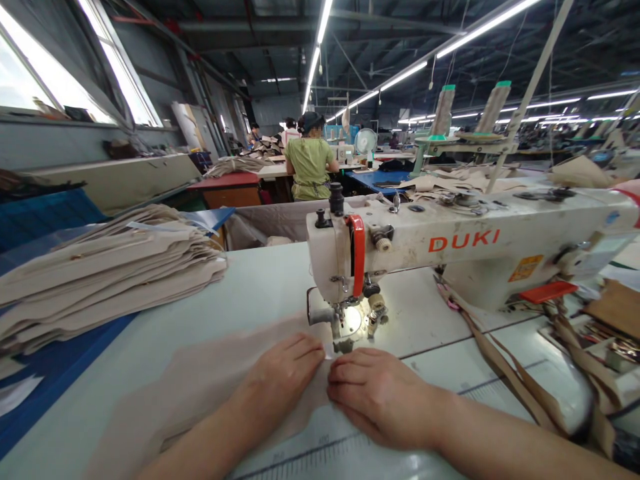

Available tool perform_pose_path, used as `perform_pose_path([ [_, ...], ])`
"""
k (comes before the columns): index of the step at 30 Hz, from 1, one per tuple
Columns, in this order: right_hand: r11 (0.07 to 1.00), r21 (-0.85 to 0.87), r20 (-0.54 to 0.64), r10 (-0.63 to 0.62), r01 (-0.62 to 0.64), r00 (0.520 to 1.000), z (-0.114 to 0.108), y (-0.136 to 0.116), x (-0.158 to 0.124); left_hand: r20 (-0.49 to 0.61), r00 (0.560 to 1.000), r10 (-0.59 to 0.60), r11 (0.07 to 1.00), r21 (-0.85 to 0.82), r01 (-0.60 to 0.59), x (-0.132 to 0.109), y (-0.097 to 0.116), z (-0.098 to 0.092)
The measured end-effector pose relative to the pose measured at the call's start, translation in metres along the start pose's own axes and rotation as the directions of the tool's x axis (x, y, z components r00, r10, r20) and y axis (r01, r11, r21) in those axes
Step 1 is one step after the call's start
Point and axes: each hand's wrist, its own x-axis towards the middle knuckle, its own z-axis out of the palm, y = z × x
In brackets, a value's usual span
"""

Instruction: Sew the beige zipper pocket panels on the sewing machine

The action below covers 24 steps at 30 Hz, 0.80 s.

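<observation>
A beige fabric piece [200, 373] lies on the pale table, its edge close in front of the sewing machine's [470, 227] lit needle area. My left hand [283, 370] is closed, fingers together, gripping the fabric near that edge. Just across from it, my right hand [380, 397] is also closed, its curled fingertips pinching the fabric's right end. A small gap separates the two hands. Both fingertips sit right below the presser foot [345, 345]. The fabric is partly blurred, and my forearm covers some of it.
A thick stack of beige fabric pieces [115, 267] rests on a blue surface at left. Tan straps [500, 363] hang beside the machine, near a tray of metal parts [620, 350]. Ruler markings [300, 460] run along the table's front. A person in green [310, 163] sits farther ahead.
</observation>
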Motion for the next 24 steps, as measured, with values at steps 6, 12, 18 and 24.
perform_pose_path([
  [6, 1.000, -0.021, -0.099, 0.016, -0.018, 0.995, 0.004, 0.004, -0.001, -0.035, 0.999, -0.013, 1.000, -0.013, 0.013, 0.000, 0.000, 0.002],
  [12, 0.975, -0.089, -0.210, 0.182, -0.204, 0.961, 0.008, 0.015, 0.005, -0.011, 1.000, 0.005, 1.000, 0.010, -0.005, -0.003, -0.003, 0.006],
  [18, 0.961, -0.140, -0.105, 0.225, -0.238, 0.969, 0.003, 0.014, 0.011, -0.001, 1.000, 0.006, 0.999, 0.035, -0.006, -0.004, 0.002, 0.001],
  [24, 0.956, -0.166, -0.049, 0.239, -0.243, 0.970, 0.000, 0.013, 0.014, 0.098, 0.990, -0.100, 0.994, -0.023, 0.103, -0.013, 0.009, -0.011],
])
